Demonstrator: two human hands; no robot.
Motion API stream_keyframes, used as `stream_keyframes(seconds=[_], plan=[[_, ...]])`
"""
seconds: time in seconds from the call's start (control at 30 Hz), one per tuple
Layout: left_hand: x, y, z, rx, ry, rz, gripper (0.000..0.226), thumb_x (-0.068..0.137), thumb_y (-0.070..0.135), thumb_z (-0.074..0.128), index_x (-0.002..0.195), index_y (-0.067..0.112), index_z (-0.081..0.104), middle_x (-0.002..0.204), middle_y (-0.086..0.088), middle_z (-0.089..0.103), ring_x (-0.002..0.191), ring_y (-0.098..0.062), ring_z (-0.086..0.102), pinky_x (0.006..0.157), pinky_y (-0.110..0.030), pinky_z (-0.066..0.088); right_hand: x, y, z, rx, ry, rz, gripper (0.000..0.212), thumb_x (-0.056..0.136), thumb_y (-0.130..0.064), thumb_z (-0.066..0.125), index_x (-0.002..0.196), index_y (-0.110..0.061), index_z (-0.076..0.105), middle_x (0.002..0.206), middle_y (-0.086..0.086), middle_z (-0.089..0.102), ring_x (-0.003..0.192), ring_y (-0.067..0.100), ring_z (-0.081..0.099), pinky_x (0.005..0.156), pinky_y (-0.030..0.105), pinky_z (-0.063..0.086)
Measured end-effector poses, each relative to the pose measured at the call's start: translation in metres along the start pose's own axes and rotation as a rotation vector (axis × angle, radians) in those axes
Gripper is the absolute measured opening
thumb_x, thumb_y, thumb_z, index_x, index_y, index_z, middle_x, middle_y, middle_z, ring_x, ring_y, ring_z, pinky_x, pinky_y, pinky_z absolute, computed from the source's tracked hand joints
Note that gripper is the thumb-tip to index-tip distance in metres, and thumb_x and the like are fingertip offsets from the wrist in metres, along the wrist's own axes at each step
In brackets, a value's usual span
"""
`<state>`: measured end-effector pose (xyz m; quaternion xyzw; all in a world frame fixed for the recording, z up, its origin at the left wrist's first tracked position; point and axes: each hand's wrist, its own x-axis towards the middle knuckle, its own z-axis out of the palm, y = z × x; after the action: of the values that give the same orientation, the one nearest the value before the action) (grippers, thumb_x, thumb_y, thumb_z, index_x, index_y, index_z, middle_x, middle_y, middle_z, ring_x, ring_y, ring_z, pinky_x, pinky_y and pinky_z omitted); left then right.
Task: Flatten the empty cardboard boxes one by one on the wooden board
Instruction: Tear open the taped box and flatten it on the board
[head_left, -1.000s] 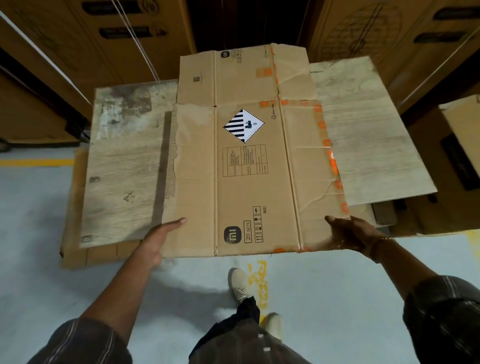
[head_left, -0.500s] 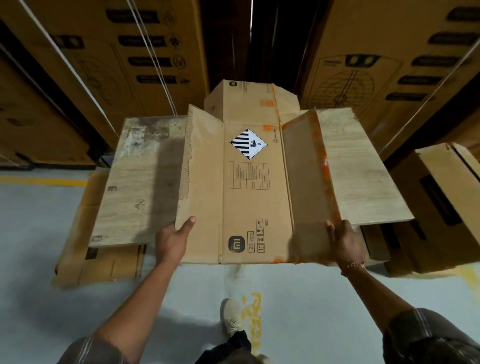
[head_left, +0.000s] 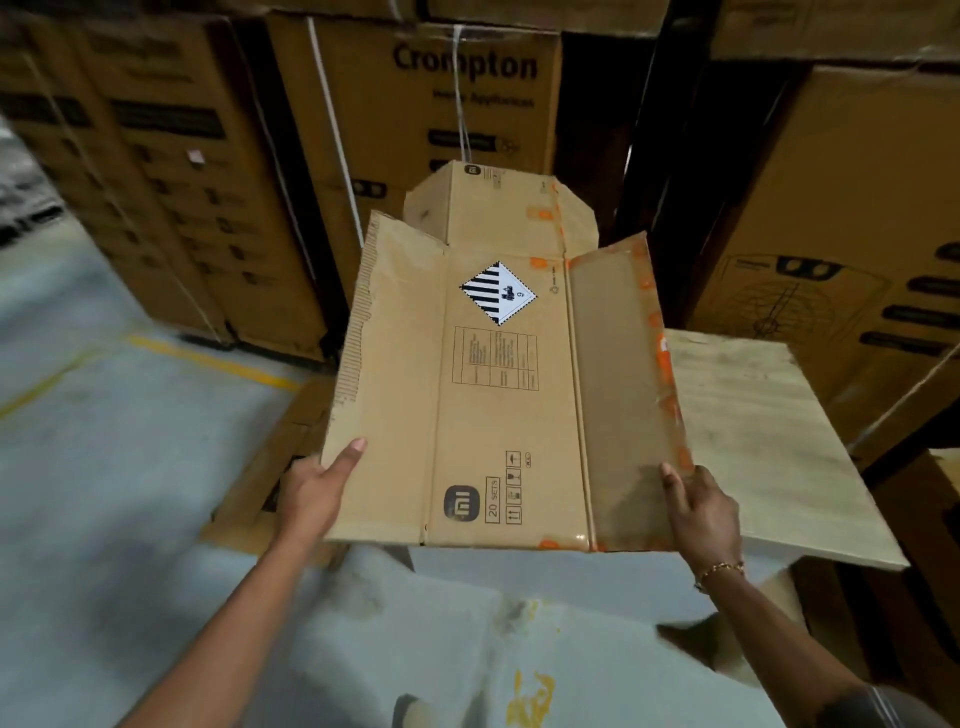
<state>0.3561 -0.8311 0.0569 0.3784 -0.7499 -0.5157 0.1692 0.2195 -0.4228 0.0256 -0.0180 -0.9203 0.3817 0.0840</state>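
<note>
Cardboard box is opened into a sheet and held in the air straight ahead of me, long axis running away from my body. My left hand pinches the near left edge, thumb on top, and my right hand grips the near right corner; both are equally near, and the far flaps are out of reach. Right panel tilts up, so it is not yet flat; wooden board lies lower to my right, stacked cartons stand close behind the far end, open floor lies left.
</note>
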Motion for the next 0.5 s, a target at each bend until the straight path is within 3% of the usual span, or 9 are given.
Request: stream_keyframes(seconds=[0.1, 0.2, 0.3, 0.43, 0.5], plan=[[0.005, -0.013, -0.05, 0.002, 0.088, -0.014, 0.035, 0.085, 0.052, 0.07, 0.078, 0.017, 0.069, 0.07, 0.006, 0.067, 0.073, -0.021, 0.066, 0.06, -0.028, 0.047, -0.004, -0.043, 0.027, 0.052, -0.045, -0.076, 0.061, 0.084, -0.07, 0.032, 0.081, -0.013, 0.05, 0.068, 0.009, 0.061, 0.063, 0.03, 0.054, 0.05, 0.033, 0.032], [0.021, -0.04, -0.103, 0.026, 0.182, -0.044, 0.055, 0.075, 0.069, 0.067, 0.079, 0.014, 0.073, 0.074, -0.004, 0.072, 0.075, -0.028, 0.068, 0.068, -0.038, 0.053, -0.007, -0.085, 0.066, 0.068, -0.108, -0.122, 0.055, 0.094, -0.062, 0.045, 0.08, -0.009, 0.052, 0.064, 0.003, 0.056, 0.064, 0.031, 0.056, 0.049, 0.032, 0.031], [0.037, -0.058, -0.147, -0.003, 0.23, -0.074, 0.042, 0.083, 0.056, 0.071, 0.084, 0.014, 0.073, 0.079, -0.005, 0.072, 0.082, -0.028, 0.069, 0.07, -0.035, 0.049, -0.007, -0.12, 0.112, 0.07, -0.158, -0.172, 0.042, 0.098, -0.049, 0.048, 0.077, -0.012, 0.051, 0.062, 0.002, 0.056, 0.068, 0.035, 0.061, 0.049, 0.027, 0.031], [0.076, -0.085, -0.217, -0.01, 0.276, -0.076, 0.038, 0.086, 0.052, 0.07, 0.09, 0.015, 0.074, 0.088, -0.005, 0.073, 0.088, -0.025, 0.068, 0.08, -0.037, 0.051, -0.023, -0.183, 0.19, 0.087, -0.222, -0.234, 0.049, 0.09, -0.064, 0.04, 0.071, -0.018, 0.045, 0.061, -0.002, 0.053, 0.06, 0.025, 0.051, 0.049, 0.024, 0.03], [0.101, -0.1, -0.254, -0.013, 0.279, -0.115, 0.037, 0.085, 0.054, 0.07, 0.083, 0.017, 0.073, 0.089, -0.004, 0.074, 0.088, -0.025, 0.069, 0.084, -0.041, 0.054, -0.033, -0.214, 0.227, 0.097, -0.238, -0.253, 0.054, 0.084, -0.07, 0.034, 0.07, -0.018, 0.044, 0.06, -0.005, 0.051, 0.055, 0.015, 0.044, 0.05, 0.022, 0.03]])
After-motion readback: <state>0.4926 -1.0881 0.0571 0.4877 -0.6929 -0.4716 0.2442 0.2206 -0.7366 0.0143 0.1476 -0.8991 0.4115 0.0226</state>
